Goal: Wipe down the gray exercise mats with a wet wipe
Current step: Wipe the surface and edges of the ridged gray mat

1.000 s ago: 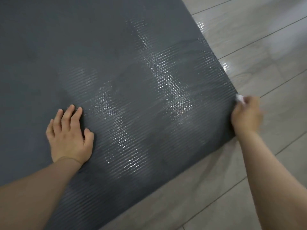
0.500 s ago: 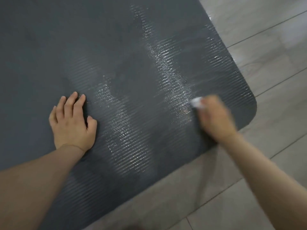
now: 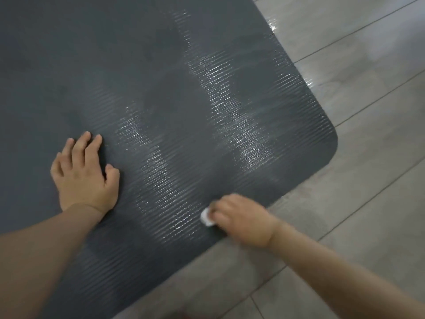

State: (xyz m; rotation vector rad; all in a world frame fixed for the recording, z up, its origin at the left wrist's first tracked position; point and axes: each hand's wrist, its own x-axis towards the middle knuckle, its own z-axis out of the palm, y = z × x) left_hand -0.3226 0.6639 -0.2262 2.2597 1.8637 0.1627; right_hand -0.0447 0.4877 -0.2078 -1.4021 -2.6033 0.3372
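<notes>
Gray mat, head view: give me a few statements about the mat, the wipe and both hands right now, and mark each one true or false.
1. The left hand lies palm down on the gray mat. True.
2. The right hand is empty. False: it grips a small white wet wipe.
3. The wipe is on the floor, off the mat. False: it sits on the mat, close to the near edge.
4. Shiny wet streaks show on the mat between the hands and toward its rounded corner. True.
5. The mat is rolled up. False: it lies flat on the floor.
</notes>
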